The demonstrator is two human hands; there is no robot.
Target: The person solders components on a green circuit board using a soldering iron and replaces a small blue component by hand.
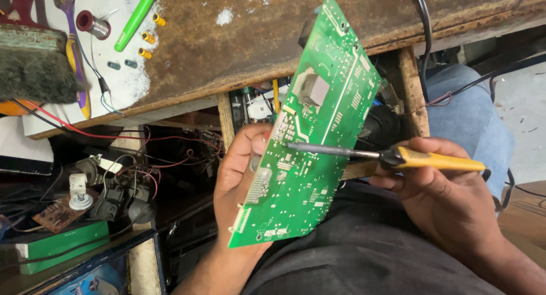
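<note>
**Soldering iron tip set against a green circuit board held over the lap**

The person's left hand [242, 170] grips a long green printed circuit board [310, 141] from behind, thumb wrapped over its left edge, holding it tilted with its upper end rising above the edge of the rusty workbench [239, 50]. The right hand [443, 192] is closed around the yellow handle of a soldering iron [392, 156], held roughly level; the metal tip meets the solder side of the board near its middle. The board hangs between the bench edge and the person's dark-clothed lap.

On the bench top, upper left: a wide brush [34, 62], a green pen-like tool [136, 17], a solder spool [91, 23] and three small yellow plugs [149, 38]. Below the bench, a tangle of red and black wires [148, 158] lies among loose parts, beside a small brown circuit board [57, 214].
</note>
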